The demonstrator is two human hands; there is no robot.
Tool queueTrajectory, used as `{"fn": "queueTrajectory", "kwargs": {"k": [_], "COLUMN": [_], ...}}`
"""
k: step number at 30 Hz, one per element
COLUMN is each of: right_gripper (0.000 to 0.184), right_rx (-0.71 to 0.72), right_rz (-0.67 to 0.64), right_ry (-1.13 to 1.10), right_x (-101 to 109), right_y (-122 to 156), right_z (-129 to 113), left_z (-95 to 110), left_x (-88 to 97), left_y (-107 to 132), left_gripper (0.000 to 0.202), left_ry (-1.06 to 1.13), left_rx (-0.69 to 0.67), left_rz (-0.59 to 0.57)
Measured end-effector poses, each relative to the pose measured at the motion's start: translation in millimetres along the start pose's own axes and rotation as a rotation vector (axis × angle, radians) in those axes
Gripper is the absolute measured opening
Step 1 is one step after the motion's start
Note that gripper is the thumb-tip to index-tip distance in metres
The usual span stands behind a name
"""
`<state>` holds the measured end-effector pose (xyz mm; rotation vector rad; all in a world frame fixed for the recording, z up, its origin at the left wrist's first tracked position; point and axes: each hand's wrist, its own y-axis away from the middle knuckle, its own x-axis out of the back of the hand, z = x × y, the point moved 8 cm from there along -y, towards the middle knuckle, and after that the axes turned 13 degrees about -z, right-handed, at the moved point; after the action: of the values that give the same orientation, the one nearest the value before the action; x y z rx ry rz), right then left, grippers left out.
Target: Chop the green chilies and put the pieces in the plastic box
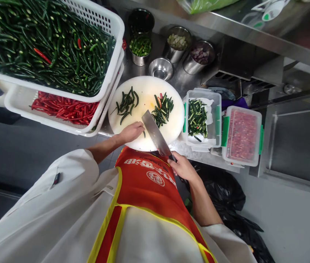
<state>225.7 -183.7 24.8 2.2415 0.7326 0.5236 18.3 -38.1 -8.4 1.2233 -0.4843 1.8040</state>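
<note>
My right hand (183,167) grips the handle of a cleaver (156,133), whose broad blade slants across the round white cutting board (146,84). My left hand (132,132) is closed at the board's near left edge, with a green chili (144,134) showing at its fingertips. The blade is just right of these fingers, apart from them. Whole green chilies (127,104) lie loose on the left of the board. To the right of the blade is a heap of cut green chilies (163,109) with a few red bits.
A white basket (107,78) of green chilies stands at left, over a tray (20,100) of red chilies. A clear tub (216,120) with cut chilies and a lidded tub (244,135) are at right. Metal pots (173,54) and a bowl (161,69) stand behind the board.
</note>
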Motion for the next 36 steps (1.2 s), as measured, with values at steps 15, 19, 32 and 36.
{"fn": "queueTrajectory", "kwargs": {"k": [15,19,32,36], "right_gripper": [0.024,0.014,0.017,0.017], "right_rx": [-0.055,0.011,0.059,-0.012], "right_rz": [-0.141,-0.031,-0.108,-0.025], "right_ry": [-0.005,0.052,0.042,-0.033], "right_x": [-6,-16,-14,0], "right_y": [19,-18,8,4], "right_z": [-3,-24,-2,11], "left_z": [-4,-5,-81,-54], "left_x": [-4.6,-6.4,40.9,19.2], "left_y": [6,4,54,38], "left_gripper": [0.025,0.025,0.026,0.028], "left_ry": [-0.021,-0.021,0.043,0.074], "left_rx": [-0.081,-0.09,0.678,0.444], "left_rz": [0.165,0.151,0.148,-0.011]}}
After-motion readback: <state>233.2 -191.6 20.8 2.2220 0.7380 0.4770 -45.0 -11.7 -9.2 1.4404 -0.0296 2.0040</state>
